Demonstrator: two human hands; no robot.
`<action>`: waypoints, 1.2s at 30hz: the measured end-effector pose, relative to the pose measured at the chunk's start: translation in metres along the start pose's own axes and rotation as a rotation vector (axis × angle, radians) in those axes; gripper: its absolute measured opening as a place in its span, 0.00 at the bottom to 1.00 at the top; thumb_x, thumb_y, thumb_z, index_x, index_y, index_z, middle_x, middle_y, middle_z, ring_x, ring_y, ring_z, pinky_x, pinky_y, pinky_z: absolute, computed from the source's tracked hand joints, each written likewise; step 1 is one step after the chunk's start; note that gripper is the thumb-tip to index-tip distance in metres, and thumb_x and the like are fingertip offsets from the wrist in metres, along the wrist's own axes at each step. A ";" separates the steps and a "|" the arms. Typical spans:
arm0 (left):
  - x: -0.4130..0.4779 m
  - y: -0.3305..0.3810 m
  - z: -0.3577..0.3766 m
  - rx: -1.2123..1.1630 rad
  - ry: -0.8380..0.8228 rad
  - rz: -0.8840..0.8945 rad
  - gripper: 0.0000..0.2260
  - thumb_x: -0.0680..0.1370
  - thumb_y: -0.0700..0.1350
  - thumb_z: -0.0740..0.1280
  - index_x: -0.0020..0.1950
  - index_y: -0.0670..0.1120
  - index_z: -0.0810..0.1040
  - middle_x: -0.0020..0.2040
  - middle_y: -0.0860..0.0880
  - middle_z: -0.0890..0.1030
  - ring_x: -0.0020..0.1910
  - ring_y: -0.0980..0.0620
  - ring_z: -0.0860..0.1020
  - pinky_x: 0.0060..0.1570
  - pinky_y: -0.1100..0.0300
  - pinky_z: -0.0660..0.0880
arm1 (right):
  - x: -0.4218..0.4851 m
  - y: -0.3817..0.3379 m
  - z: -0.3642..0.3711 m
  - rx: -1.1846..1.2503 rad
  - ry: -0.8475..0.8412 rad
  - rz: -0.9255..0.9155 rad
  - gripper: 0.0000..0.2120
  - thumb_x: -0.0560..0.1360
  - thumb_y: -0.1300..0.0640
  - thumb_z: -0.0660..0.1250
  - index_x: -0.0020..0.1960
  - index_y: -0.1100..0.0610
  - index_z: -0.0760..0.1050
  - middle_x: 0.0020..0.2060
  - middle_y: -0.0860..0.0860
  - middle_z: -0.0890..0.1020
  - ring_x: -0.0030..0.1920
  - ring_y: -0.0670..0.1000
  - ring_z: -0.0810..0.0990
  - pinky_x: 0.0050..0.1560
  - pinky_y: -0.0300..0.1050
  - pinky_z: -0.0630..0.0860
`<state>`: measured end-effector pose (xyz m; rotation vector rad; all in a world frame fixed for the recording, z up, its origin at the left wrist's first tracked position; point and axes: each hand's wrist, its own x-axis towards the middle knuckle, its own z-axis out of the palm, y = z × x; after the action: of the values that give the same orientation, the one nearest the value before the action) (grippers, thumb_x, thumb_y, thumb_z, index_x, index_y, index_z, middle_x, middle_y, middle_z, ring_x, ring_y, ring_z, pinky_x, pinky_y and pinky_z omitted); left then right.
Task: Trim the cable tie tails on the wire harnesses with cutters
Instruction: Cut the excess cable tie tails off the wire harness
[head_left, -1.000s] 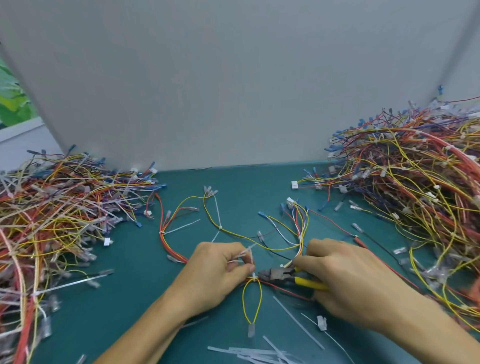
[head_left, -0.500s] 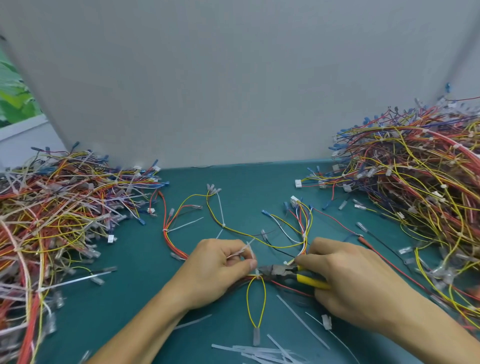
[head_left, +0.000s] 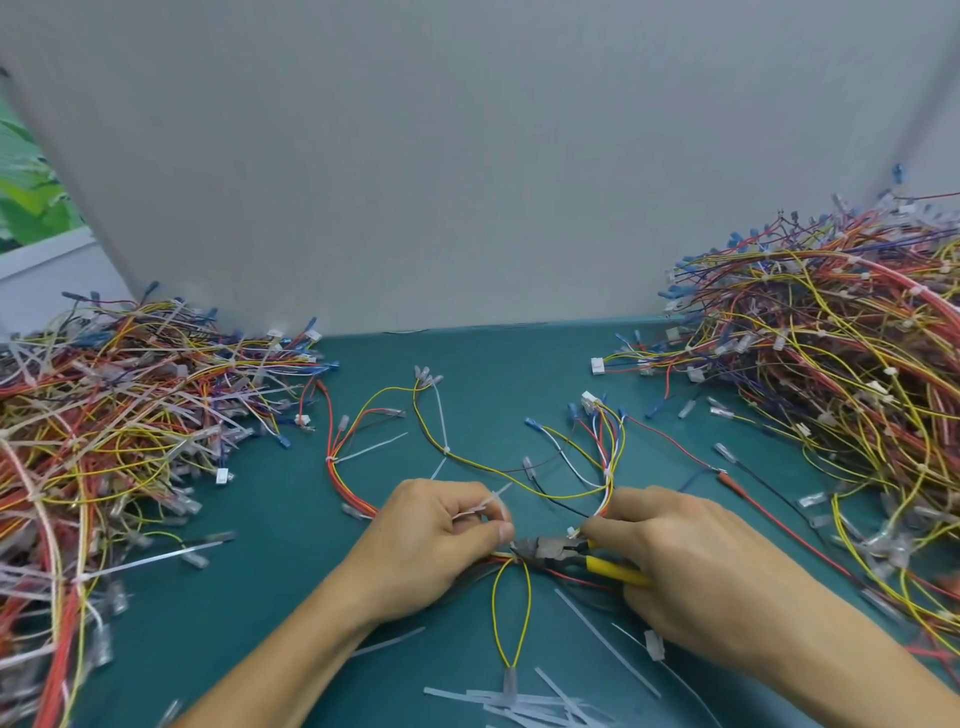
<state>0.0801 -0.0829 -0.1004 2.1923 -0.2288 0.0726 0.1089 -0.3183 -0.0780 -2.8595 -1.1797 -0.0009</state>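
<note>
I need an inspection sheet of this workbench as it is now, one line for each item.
Surface: teal mat covers the bench.
Job's things: yellow-handled cutters, nose at the harness beside the left thumb; white tie tail sticks up from the left hand.
Clutter: cut tie strips at the near edge.
Grips: left hand pinches the tie tail; right hand holds the cutters.
Cables: left pile and larger right pile of wires.
Surroundings: grey partition behind; green leaves far left.

The teal table bears a left heap and right heap of harnesses, a spread harness, and cut tails.
</note>
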 end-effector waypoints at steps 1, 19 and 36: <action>0.000 0.000 0.000 -0.001 0.002 0.001 0.08 0.76 0.44 0.70 0.36 0.51 0.79 0.25 0.54 0.63 0.28 0.55 0.60 0.29 0.64 0.58 | 0.000 0.000 0.000 -0.003 -0.003 -0.001 0.10 0.72 0.56 0.58 0.53 0.49 0.68 0.52 0.44 0.70 0.55 0.51 0.71 0.48 0.46 0.71; 0.003 -0.003 0.004 0.052 0.034 0.016 0.08 0.76 0.46 0.68 0.37 0.49 0.78 0.27 0.52 0.63 0.29 0.54 0.60 0.31 0.61 0.59 | 0.001 -0.002 0.005 -0.113 0.003 0.027 0.09 0.76 0.56 0.56 0.55 0.49 0.68 0.53 0.46 0.72 0.52 0.56 0.73 0.40 0.47 0.64; 0.008 -0.009 -0.042 -1.021 0.416 -0.264 0.12 0.80 0.37 0.51 0.39 0.44 0.68 0.27 0.48 0.68 0.23 0.54 0.61 0.23 0.63 0.61 | 0.004 -0.014 0.017 0.335 0.122 -0.105 0.10 0.78 0.44 0.57 0.58 0.43 0.64 0.53 0.38 0.72 0.54 0.45 0.71 0.55 0.42 0.71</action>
<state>0.0914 -0.0449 -0.0816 1.1360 0.2279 0.2089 0.1014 -0.3053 -0.0942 -2.4706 -1.1780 0.0162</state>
